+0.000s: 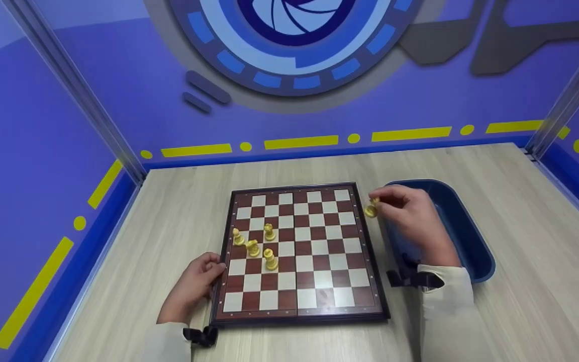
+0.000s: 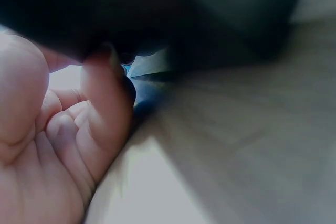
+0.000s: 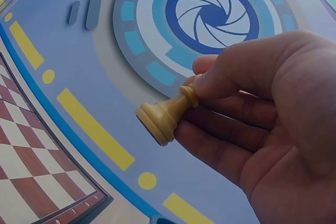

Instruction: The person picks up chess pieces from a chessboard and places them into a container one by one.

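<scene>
Between the right edge of the chessboard (image 1: 330,276) and the dark blue tray (image 1: 470,229), as the head view showed them, the person's right hand (image 1: 410,216) pinched a pale yellow chess piece (image 1: 371,210) by its upper part, thumb and fingertip closed tight on it. The piece was clear of the board, leaning, its round base turned toward the board's side; its top was hidden by the fingers. In the right wrist view the other fingers lay bent behind it. At the board's opposite edge the left hand (image 1: 192,282) touched the dark rim with its fingers bent, though one could not tell whether it gripped the board or merely rested against it. Four more yellow pieces (image 1: 270,261) stood upright in a loose group on the left half of the board, whose squares were dark red and white with a seam down the middle. Board and tray both lay on the pale, wood-grained worktop (image 1: 181,213), the tray partly covered by the right hand. Black straps (image 1: 200,336) crossed both wrists by the light sleeves (image 1: 448,306), and behind the worktop rose a blue-violet panel (image 1: 133,90) with yellow dashes and a round emblem (image 1: 292,65)
</scene>
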### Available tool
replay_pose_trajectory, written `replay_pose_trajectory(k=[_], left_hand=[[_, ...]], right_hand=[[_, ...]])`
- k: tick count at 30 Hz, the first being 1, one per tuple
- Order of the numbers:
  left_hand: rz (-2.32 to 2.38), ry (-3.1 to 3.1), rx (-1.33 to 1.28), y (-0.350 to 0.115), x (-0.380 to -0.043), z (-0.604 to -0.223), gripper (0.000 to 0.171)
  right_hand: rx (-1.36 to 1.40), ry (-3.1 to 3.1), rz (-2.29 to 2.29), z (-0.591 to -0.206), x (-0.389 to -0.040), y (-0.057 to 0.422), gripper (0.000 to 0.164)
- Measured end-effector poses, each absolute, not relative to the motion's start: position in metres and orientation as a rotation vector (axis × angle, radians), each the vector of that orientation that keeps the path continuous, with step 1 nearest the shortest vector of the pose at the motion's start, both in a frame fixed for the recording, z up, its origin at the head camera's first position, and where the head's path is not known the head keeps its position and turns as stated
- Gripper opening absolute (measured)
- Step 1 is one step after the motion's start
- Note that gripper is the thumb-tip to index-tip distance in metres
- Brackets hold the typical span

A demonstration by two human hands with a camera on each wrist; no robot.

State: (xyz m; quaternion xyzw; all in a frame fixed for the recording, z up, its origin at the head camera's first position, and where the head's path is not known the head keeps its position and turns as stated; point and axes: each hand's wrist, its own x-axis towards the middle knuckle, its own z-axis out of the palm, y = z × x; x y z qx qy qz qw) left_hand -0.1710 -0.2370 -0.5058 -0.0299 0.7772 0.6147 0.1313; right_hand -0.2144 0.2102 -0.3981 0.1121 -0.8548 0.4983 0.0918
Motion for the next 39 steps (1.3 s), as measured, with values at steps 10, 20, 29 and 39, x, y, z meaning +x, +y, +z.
replay_pose_trajectory(k=[10, 20, 29, 39], left_hand=[[1.794, 2.261, -0.076, -0.237, -0.17, -0.504, 0.025], [1.795, 2.261, -0.076, -0.236, -0.169, -0.503, 0.024], [1.742, 2.306, -0.083, -0.237, -0.17, -0.504, 0.023], [1.736, 2.316, -0.09, -0.236, -0.17, -0.502, 0.024]], right_hand=[[0.322, -2.519, 1.496, -0.396, -0.213, 0.215, 0.019], [0.293, -2.535, 1.427, -0.398, -0.215, 0.221, 0.017], [0.241, -2.501, 1.47, -0.398, -0.214, 0.227, 0.017], [0.179, -2.496, 1.5, -0.398, -0.213, 0.233, 0.018]])
